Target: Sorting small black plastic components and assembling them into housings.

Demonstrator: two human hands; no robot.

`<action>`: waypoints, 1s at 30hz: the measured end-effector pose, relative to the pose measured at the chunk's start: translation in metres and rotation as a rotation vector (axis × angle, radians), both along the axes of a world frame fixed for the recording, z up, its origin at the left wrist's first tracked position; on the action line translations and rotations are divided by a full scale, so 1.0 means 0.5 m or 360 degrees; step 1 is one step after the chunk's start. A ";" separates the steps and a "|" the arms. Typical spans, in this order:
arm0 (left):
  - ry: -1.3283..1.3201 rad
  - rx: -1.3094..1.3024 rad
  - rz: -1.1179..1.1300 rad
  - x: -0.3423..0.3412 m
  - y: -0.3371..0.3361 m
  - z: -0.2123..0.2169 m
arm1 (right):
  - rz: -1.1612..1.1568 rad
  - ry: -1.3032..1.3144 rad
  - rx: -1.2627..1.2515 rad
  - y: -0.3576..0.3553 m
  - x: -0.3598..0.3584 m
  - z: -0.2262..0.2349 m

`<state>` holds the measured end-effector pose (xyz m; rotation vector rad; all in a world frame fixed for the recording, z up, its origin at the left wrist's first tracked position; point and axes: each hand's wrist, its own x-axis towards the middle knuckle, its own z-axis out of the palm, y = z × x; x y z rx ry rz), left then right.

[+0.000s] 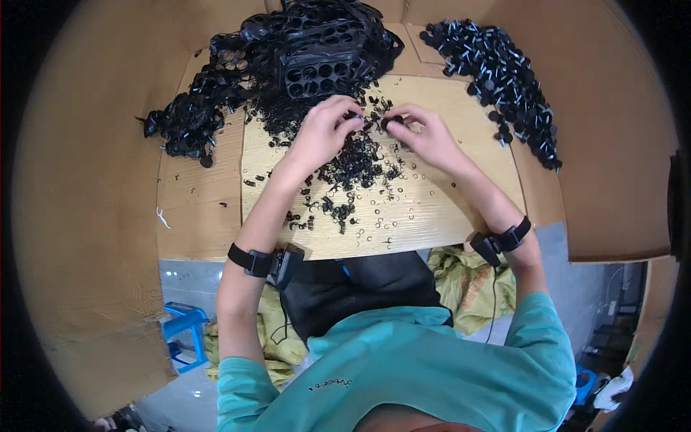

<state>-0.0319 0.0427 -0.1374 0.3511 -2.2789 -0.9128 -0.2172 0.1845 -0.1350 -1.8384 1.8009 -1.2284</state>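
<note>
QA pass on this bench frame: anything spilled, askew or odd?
Small black parts and tiny rings lie scattered loose across the board, some near its front edge. One white scrap sits apart at left. Nothing looks damaged.

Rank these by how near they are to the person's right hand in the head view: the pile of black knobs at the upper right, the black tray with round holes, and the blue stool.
From the right hand:
1. Black tray with round holes, up and to the left, at the back of the table.
2. Pile of black knobs, upper right; too close to the tray to call firmly.
3. Blue stool, lower left, on the floor, clearly farthest.
</note>
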 end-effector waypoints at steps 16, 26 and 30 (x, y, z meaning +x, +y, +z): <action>-0.0151 0.0994 -0.0206 -0.058 0.065 0.081 | 0.0036 -0.2276 0.0670 0.051 -0.072 0.033; -0.0280 0.0235 -0.0378 -0.203 0.156 0.047 | -0.0565 0.0317 -0.0051 0.149 -0.109 0.006; -0.0201 0.0011 -0.0486 -0.260 0.230 0.000 | -0.0767 0.0717 0.0107 0.215 -0.125 -0.018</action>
